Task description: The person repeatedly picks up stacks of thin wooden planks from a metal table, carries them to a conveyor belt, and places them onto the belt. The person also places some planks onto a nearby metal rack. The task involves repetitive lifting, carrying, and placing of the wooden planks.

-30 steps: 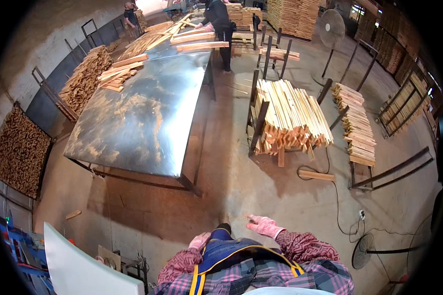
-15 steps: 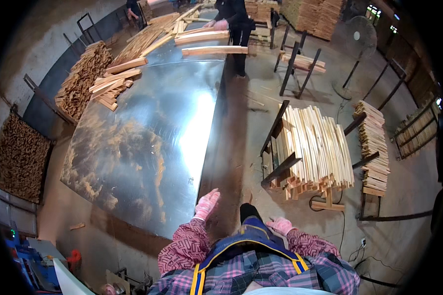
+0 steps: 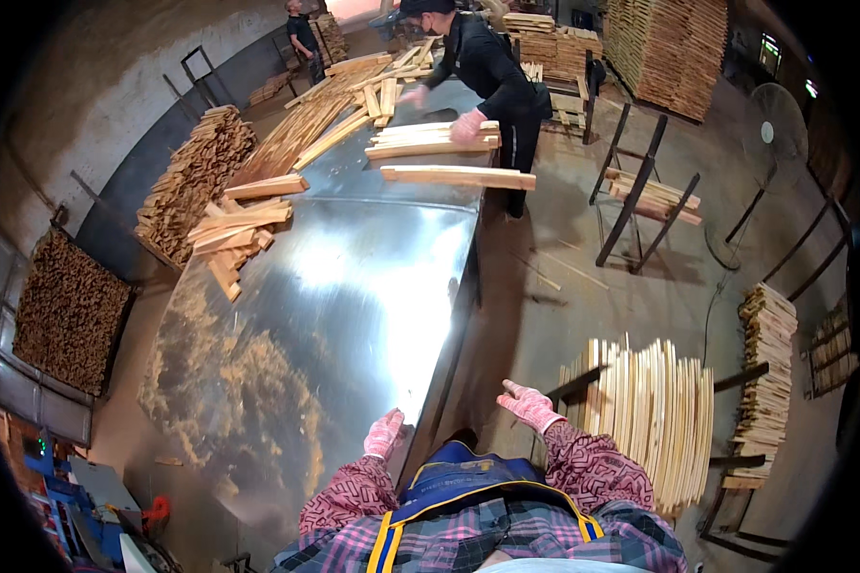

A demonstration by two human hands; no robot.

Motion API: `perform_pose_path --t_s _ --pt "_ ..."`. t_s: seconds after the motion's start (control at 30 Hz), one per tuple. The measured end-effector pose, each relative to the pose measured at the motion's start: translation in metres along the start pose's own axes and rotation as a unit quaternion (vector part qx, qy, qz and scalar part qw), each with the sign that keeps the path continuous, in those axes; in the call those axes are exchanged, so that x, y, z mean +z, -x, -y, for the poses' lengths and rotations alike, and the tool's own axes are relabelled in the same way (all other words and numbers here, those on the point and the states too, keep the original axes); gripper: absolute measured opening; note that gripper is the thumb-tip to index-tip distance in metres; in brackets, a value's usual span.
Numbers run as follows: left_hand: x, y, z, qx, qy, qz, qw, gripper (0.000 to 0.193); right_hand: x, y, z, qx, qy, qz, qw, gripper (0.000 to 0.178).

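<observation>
Both my hands wear pink-and-white gloves, and neither holds anything. My left hand (image 3: 383, 435) is over the near right edge of the metal table (image 3: 344, 286), its fingers stretched out; whether it touches the surface I cannot tell. Out past the table's right side, my right hand (image 3: 529, 405) hangs in the air with fingers apart. Just right of it stands a rack of pale wooden strips (image 3: 645, 415), with a dark post between. Farther up the table lie a single thick wooden strip (image 3: 459, 178) and a small row of strips (image 3: 430, 141).
A co-worker in black (image 3: 487, 72) stands at the table's far right, one gloved hand on the row. Loose wooden pieces (image 3: 234, 234) lie on the table's left side, beside a tall stack (image 3: 196, 177). A metal rack (image 3: 640, 191) and a fan (image 3: 769, 134) stand on the right.
The table and racks now sit lower in view, and the strip rack is closer. My right hand has risen and reached forward. The co-worker has leaned over the table.
</observation>
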State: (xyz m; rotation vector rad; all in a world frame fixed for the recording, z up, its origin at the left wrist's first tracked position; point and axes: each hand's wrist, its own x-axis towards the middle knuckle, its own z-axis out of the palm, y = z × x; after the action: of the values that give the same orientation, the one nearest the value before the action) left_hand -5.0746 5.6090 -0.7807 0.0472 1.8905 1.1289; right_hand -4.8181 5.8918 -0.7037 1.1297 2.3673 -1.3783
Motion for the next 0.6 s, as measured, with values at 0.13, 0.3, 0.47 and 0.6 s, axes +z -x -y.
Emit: perform_pose_path --t_s 0.13,0.3,0.47,0.6 --pt "0.007 -0.076 -0.022 0.180 -0.098 -0.005 0.979 0.041 -0.029 -0.066 -0.004 0.050 -0.005 -0.011 0.999 0.071" --pt "0.057 -0.136 -0.114 0.004 0.285 0.015 0.958 0.046 -0.093 -0.113 -0.008 0.049 0.101 0.022 0.993 0.075" --pt "0.054 -0.162 -0.150 -0.010 0.292 0.003 0.956 0.047 -0.177 -0.237 0.004 -0.042 0.040 -0.110 0.992 0.070" --pt "0.058 -0.170 -0.166 -0.090 0.271 -0.054 0.957 0.039 -0.289 -0.364 0.056 -0.062 0.095 -0.245 0.963 0.066"
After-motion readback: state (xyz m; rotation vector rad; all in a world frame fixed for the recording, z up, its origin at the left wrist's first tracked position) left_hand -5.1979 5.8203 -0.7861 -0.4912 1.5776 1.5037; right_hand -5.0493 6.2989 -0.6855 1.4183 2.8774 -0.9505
